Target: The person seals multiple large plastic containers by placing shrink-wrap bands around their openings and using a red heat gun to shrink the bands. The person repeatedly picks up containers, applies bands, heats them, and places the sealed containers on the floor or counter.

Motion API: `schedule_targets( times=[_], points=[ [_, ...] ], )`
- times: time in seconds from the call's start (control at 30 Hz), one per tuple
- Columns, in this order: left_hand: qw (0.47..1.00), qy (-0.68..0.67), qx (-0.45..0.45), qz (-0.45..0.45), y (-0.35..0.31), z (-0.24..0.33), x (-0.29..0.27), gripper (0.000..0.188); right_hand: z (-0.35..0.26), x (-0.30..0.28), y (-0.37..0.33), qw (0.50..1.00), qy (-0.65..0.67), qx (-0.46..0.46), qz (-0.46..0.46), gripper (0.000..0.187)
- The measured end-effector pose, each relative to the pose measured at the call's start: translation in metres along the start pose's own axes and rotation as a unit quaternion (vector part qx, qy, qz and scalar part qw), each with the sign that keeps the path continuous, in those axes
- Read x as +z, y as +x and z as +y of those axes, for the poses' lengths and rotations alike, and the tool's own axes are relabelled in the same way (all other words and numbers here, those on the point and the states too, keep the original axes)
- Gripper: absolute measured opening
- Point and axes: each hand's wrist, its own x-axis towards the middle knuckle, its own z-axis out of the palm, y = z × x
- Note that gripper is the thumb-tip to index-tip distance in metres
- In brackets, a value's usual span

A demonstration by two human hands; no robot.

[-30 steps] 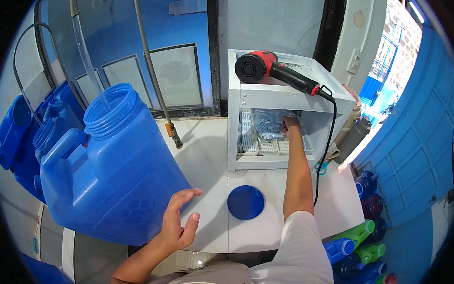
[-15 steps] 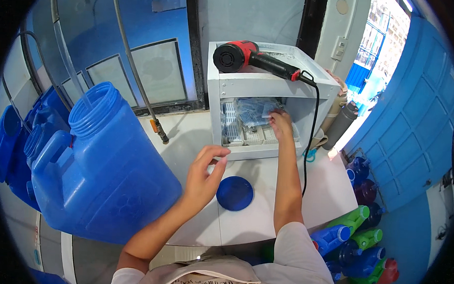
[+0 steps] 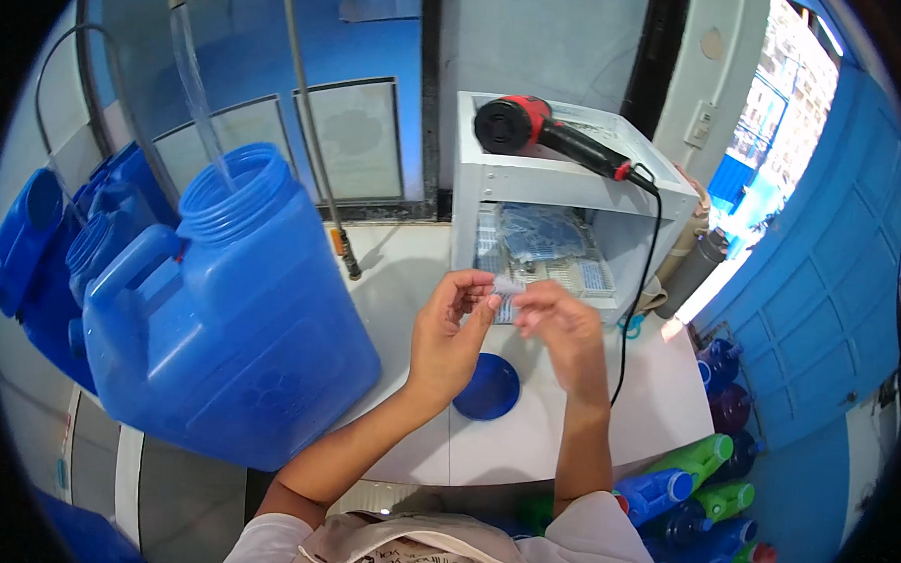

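Note:
My left hand (image 3: 447, 333) pinches a small, pale piece of plastic film (image 3: 508, 286) between thumb and fingers, in front of the white shelf box. My right hand (image 3: 568, 335) is at the film's other end, its fingertips closed together there, slightly blurred. Just below the hands, a round blue lid (image 3: 486, 387) lies on the white counter. A large blue jug (image 3: 241, 324) stands to the left with its mouth uncovered, and a clear stream of water runs into it.
A red and black heat gun (image 3: 565, 139) lies on top of the white shelf box (image 3: 573, 187), its black cord hanging down the right side. Baskets and plastic packets (image 3: 543, 233) fill the shelf. Other blue jugs (image 3: 105, 230) stand far left; colored bottles (image 3: 697, 469) crowd the lower right.
My right hand has come out of the shelf and back toward me to meet the left. My left hand has shifted right, and a pale film piece is now between the hands.

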Motion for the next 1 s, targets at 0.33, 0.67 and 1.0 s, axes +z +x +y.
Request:
schedule_targets(
  times=[0.33, 0.67, 1.0],
  points=[
    [0.906, 0.326, 0.257, 0.086, -0.061, 0.137, -0.099, 0.012, -0.064, -0.034, 0.133, 0.680, -0.670, -0.273, 0.117, 0.032],
    [0.830, 0.314, 0.233, 0.398, -0.153, 0.260, -0.260, 0.007, -0.029, -0.078, 0.252, 0.546, -0.835, 0.075, 0.014, 0.042],
    [0.900, 0.369, -0.029, 0.229, -0.096, 0.277, -0.320, 0.048, -0.083, -0.062, 0.182, 0.765, -0.614, 0.001, 0.194, 0.033]
  ],
)
